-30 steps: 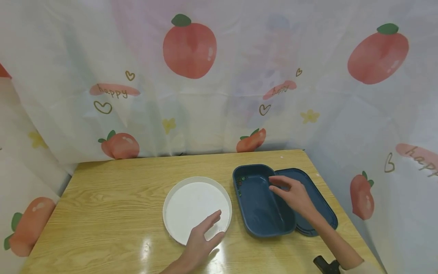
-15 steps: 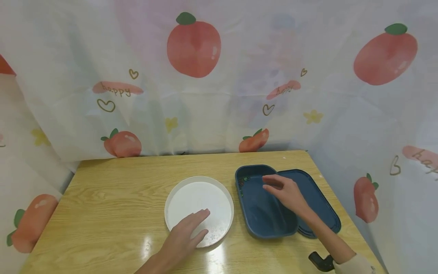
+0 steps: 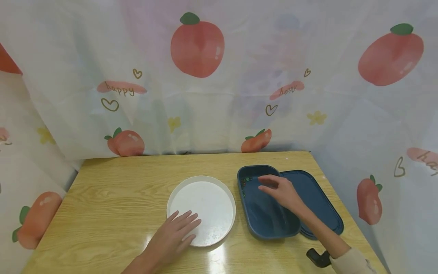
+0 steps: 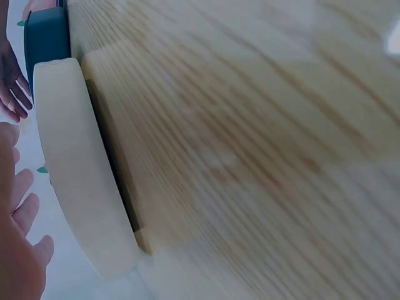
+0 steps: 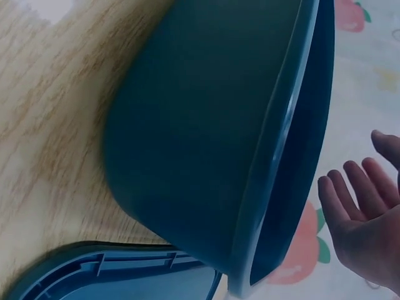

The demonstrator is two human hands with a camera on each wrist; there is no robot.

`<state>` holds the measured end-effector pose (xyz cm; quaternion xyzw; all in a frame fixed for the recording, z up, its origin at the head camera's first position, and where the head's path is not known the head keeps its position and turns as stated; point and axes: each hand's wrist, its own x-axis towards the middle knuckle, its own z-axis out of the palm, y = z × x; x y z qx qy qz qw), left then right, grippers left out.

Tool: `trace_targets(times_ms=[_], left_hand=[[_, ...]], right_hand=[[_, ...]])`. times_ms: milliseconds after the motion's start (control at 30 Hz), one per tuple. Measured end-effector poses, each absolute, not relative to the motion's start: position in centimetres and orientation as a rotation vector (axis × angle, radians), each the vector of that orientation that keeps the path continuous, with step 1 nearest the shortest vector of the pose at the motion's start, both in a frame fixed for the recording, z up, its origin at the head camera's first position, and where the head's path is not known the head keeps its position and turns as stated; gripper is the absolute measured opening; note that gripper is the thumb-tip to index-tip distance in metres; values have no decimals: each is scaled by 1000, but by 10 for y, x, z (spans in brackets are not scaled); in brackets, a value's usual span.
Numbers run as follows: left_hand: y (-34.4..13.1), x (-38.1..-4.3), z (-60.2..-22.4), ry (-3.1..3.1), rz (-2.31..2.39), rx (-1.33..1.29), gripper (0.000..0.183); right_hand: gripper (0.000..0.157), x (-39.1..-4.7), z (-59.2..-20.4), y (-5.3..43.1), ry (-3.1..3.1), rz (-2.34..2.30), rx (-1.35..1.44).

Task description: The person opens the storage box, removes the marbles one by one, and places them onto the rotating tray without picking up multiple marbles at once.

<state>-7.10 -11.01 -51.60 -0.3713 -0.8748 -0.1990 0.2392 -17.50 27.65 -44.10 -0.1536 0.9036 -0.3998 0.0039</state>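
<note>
**Left hand (image 3: 169, 235) spread over a white plate (image 3: 213, 213), right hand (image 3: 281, 191) arched above a blue container (image 3: 268, 219)**

The left arm comes in from the bottom edge of the head view and slants up and to the right. Its hand is palm down over the near left part of the plate, the fingers fanned and fairly straight, the thumb set apart from them. They are released, and the left wrist view shows them raised above the plate's rim.

The right arm reaches in from the lower right, its forearm crossing in front of the container's right side and part of the blue lid (image 3: 319, 198). The wrist bends so that the fingers point left, over the inside of the container. They curve gently together with the thumb below them, a gap between; this hand is released too (the right wrist view shows it clear of the container's rim).

The plate lies flat on the wooden table (image 3: 119, 198), with the container just to its right. Small green and dark pieces (image 3: 244, 183), too small to make out, sit in the container's far left corner. The lid lies flat beyond its right side. A black curved object (image 3: 318, 258) shows beside the light sleeve (image 3: 352, 262).
</note>
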Motion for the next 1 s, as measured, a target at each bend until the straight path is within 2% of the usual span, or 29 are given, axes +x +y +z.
trace_targets(times_ms=[333, 567, 1000], left_hand=[[-124, -68, -523, -2431, -456, -1048, 29], [-131, -65, -525, -2532, -460, -1034, 31], [-135, -64, -531, -2597, -452, -1040, 30]], right_hand=[[40, -187, -451, 271, 2732, -1216, -484], [45, -192, -459, 269, 2613, -1274, -466], [41, -203, -461, 260, 2539, -1202, -520]])
